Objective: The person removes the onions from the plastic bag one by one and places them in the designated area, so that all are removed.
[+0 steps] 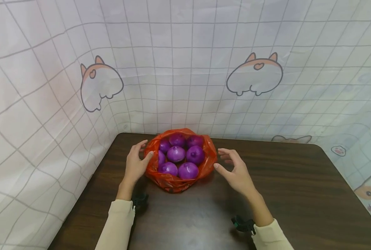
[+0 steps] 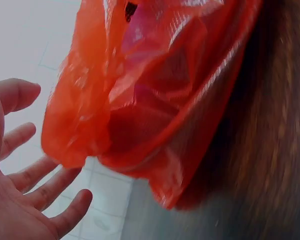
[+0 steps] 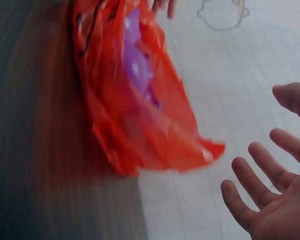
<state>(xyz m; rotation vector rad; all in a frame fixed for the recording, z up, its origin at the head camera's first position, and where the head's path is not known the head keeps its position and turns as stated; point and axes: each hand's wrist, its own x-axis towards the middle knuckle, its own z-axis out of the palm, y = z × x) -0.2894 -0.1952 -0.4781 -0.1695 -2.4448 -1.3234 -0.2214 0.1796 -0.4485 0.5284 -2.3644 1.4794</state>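
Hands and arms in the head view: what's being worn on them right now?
Both hands, left hand and right hand, are bare, without gloves. Each arm wears a long cream sleeve to the wrist. A small black camera mount is strapped at each wrist.

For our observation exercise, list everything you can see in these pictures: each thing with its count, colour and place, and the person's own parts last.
Onions: eight visible, purple, inside the bag.
Plastic bag: one, orange-red, open, at the table's far middle.
Table: one, dark brown wood grain.
Backdrop cloth: one, white with grey grid and cartoon animal prints, behind and beside the table.
Wrist camera straps: two, black, at the cuffs.
Sleeves: two, cream.
Left hand: open, thumb at the bag's left edge.
Right hand: open, fingers spread, just right of the bag.
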